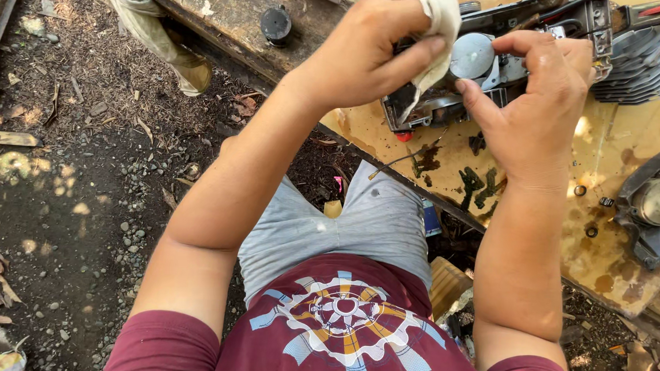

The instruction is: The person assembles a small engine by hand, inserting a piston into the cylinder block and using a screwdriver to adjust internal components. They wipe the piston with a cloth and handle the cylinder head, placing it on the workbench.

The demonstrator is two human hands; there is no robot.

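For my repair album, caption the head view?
Left hand wipes a small engine's piston with a rag; right hand steadies it.
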